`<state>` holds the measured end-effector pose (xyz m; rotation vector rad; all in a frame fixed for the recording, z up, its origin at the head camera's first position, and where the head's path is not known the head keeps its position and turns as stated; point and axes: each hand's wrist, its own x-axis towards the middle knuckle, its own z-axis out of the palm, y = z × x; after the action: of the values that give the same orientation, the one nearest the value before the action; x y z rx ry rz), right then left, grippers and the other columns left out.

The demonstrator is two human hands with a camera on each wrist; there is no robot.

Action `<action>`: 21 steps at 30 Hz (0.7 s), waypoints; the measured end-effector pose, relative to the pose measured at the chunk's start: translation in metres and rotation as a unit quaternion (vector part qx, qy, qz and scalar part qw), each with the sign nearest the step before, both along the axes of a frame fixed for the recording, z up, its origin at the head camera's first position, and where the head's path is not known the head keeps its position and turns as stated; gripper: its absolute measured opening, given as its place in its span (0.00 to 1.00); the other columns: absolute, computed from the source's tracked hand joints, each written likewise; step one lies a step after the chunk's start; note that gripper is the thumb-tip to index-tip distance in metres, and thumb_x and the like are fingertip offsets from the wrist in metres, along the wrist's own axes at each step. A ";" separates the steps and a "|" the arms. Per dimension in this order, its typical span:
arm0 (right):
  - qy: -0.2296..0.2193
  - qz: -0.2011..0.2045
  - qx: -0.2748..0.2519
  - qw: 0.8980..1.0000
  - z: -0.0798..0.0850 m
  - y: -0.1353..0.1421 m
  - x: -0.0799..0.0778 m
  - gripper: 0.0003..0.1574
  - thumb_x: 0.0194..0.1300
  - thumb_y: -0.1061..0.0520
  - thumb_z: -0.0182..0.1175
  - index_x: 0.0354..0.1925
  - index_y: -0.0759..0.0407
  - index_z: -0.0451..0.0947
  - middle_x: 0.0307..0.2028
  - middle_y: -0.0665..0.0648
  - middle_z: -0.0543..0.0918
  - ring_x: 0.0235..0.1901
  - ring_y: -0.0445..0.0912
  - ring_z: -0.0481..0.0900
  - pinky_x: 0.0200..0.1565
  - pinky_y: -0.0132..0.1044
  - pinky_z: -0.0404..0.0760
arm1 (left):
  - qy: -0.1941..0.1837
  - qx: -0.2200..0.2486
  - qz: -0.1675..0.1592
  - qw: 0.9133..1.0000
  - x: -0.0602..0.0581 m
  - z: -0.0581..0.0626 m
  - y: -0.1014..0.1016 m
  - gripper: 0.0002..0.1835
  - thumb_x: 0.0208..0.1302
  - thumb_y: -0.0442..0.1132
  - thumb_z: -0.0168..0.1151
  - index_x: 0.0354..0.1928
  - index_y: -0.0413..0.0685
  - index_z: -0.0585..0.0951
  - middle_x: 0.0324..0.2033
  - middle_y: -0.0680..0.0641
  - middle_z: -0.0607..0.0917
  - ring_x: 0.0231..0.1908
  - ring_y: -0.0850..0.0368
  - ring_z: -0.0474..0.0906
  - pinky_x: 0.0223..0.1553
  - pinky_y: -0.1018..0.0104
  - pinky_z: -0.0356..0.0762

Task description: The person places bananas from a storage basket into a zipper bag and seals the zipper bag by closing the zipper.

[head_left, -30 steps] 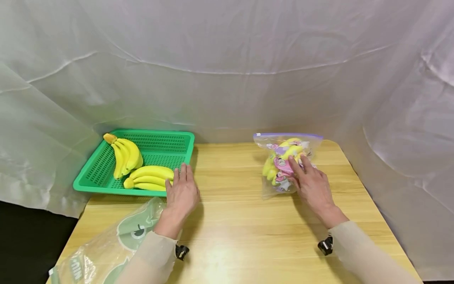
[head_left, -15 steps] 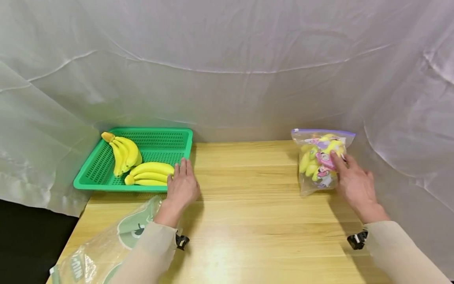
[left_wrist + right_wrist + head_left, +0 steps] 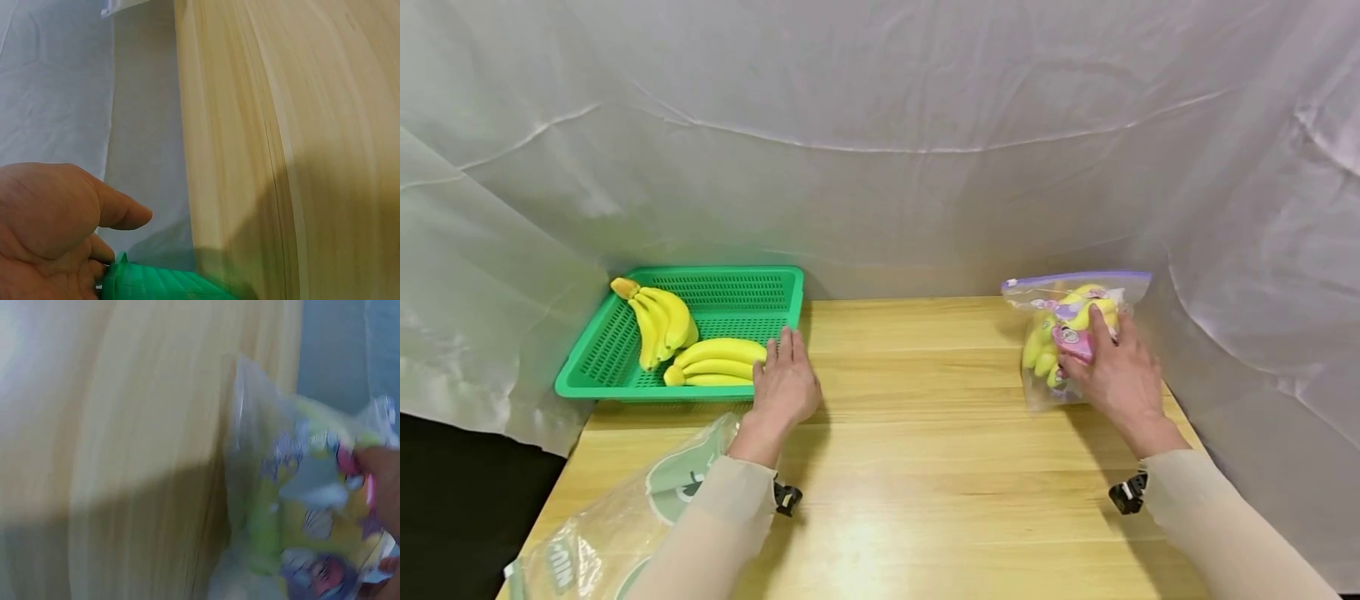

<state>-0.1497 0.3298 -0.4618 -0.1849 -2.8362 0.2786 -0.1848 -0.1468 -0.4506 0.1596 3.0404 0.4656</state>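
Observation:
In the head view my left hand (image 3: 786,387), fingers straight, touches the right front corner of the green plastic basket (image 3: 658,393); in the left wrist view its thumb points away from the rim. A bunch of bananas (image 3: 662,323) leans on the basket's left wall. Another bunch (image 3: 718,358) lies along the front, partly hidden by my left fingers. At the table's far right, my right hand (image 3: 1123,375) grips the right side of a clear zip bag (image 3: 1037,400) with a purple seal and pink cartoon print. Yellow banana shapes (image 3: 1040,342) show inside it.
A large clear bag (image 3: 617,508) with green cartoon print lies at the front left, partly under my left forearm. The wooden table (image 3: 910,417) is enclosed at the back and sides by grey cloth (image 3: 880,192).
My right hand moved the zip bag well to the right, then slightly back left, and now reaches further over it. My left hand stayed at the basket corner.

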 end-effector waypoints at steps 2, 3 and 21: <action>0.001 -0.019 -0.001 1.000 -0.001 0.003 -0.002 0.58 0.63 0.34 0.59 0.78 0.44 0.38 0.70 0.77 0.51 0.52 0.82 0.66 0.44 0.79 0.65 | -0.004 -0.001 0.001 1.000 0.000 -0.001 0.000 0.37 0.71 0.40 0.43 0.76 0.37 0.44 0.76 0.36 0.43 0.74 0.32 0.41 0.68 0.30 0.46; 0.003 -0.028 -0.004 1.000 -0.001 0.005 -0.003 0.57 0.64 0.36 0.59 0.78 0.45 0.39 0.68 0.78 0.53 0.49 0.82 0.67 0.41 0.79 0.66 | -0.006 -0.001 0.003 1.000 -0.001 -0.001 0.000 0.36 0.71 0.40 0.42 0.76 0.37 0.43 0.76 0.37 0.42 0.74 0.32 0.40 0.68 0.29 0.45; -0.008 -0.076 -0.013 0.997 -0.001 0.012 -0.006 0.55 0.67 0.39 0.56 0.77 0.51 0.36 0.68 0.80 0.52 0.56 0.83 0.58 0.46 0.78 0.64 | -0.003 0.044 -0.013 0.999 0.003 0.007 -0.009 0.34 0.72 0.42 0.45 0.75 0.37 0.50 0.76 0.36 0.47 0.75 0.36 0.42 0.71 0.35 0.47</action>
<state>-0.1562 0.3416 -0.4624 -0.4071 -2.8172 0.2819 -0.1813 -0.1557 -0.4436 0.2014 3.0093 0.5980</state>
